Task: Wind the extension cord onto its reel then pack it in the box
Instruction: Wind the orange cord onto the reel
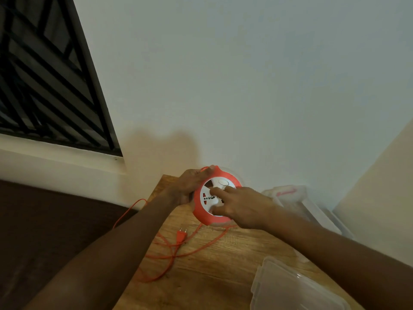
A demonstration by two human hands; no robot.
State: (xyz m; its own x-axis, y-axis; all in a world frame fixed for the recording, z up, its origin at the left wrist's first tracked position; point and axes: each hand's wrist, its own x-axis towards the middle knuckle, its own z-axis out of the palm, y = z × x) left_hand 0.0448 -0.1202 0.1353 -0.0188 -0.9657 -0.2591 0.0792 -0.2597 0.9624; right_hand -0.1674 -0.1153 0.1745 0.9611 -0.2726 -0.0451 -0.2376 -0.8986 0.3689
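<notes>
Reel (209, 199) gripped by left hand (187, 186), right fingers (218, 193) pressing it, wooden table (212, 271), white wall (245, 86).

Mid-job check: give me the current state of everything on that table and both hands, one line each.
Reel: held tilted up above the table, socket face toward camera.
Cord: mostly unwound, loose on the table and over its edge.
Plug: lying free on table.
Left hand: gripping reel rim.
Right hand: fingers on reel face.
Clear box: open.
Lid: off, lying apart.
</notes>
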